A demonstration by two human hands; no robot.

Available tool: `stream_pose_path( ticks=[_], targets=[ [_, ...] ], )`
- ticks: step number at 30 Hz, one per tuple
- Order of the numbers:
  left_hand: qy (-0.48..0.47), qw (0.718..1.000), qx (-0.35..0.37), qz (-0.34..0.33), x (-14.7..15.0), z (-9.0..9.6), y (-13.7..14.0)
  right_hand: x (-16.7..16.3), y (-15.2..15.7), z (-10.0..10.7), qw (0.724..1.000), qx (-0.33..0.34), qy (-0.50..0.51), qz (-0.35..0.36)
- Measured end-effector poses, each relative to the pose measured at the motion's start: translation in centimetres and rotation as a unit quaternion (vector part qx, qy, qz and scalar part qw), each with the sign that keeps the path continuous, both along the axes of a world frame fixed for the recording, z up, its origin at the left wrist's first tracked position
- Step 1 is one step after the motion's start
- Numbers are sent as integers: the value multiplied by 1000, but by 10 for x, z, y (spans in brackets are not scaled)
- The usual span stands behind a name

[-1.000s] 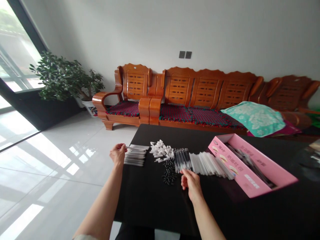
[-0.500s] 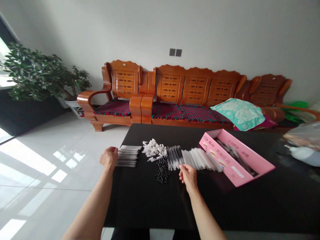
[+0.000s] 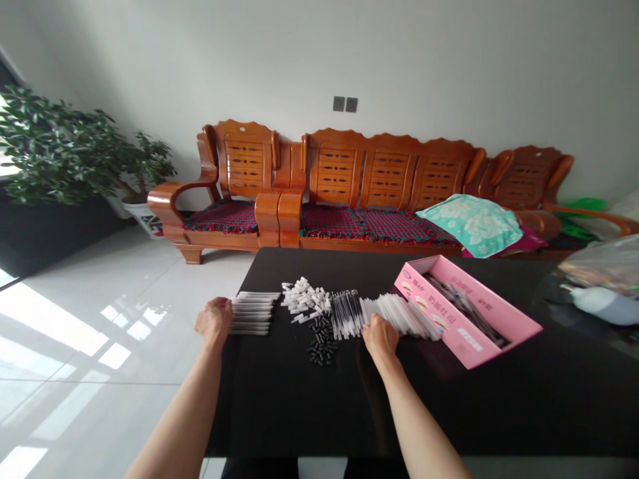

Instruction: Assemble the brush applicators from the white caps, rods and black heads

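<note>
Grey sticks [image 3: 252,316] are seen by head cam lined up at L hand [image 3: 213,320], w/ white caps [image 3: 302,297], black plugs [image 3: 322,347], refills [image 3: 346,315] & pale tubes [image 3: 390,307] left unjoined to the right, R hand [image 3: 381,338] at tubes, both hands' fingers curled, grips can't be told.

The bare right hand [image 3: 382,339] has moved from the lower ends of the slim dark-and-clear plastic refills [image 3: 346,313] to the frosted white plastic tubes [image 3: 402,311]. The view has swung rightward
</note>
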State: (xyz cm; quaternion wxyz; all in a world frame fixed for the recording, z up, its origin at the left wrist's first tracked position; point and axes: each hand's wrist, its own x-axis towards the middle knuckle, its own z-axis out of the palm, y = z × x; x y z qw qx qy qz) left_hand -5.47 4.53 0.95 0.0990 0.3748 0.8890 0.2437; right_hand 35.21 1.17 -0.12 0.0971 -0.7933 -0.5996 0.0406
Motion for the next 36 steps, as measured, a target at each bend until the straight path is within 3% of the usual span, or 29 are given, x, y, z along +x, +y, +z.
stream_pose_path(
  ticks=[4, 8, 11, 14, 17, 20, 28, 36],
  targets=[
    [17, 999, 44, 10, 10, 6, -8, -1, 7, 4, 1000, -20, -6, 0],
    [43, 990, 134, -18, 30, 7, -17, 1, 9, 4, 998, -20, 44, -26],
    [29, 981, 178, -77, 52, 4, -24, 3, 3, 2, 979, -12, 194, -67],
    [8, 970, 189, -149, 83, 0, -29, 2, -9, -3, 920, 41, 378, -94],
    [-8, 959, 182, -218, 121, -2, -35, -3, -22, -12, 877, 141, 451, -90],
    [-34, 944, 142, -297, 163, -3, -38, -6, -30, -25, 852, 188, 482, -84],
    [14, 920, 28, -390, 252, 2, -22, -6, -33, -43, 863, 236, 446, -22],
    [83, 913, -41, -398, 282, 0, -4, -6, -33, -48, 859, 243, 451, -9]
  ],
)
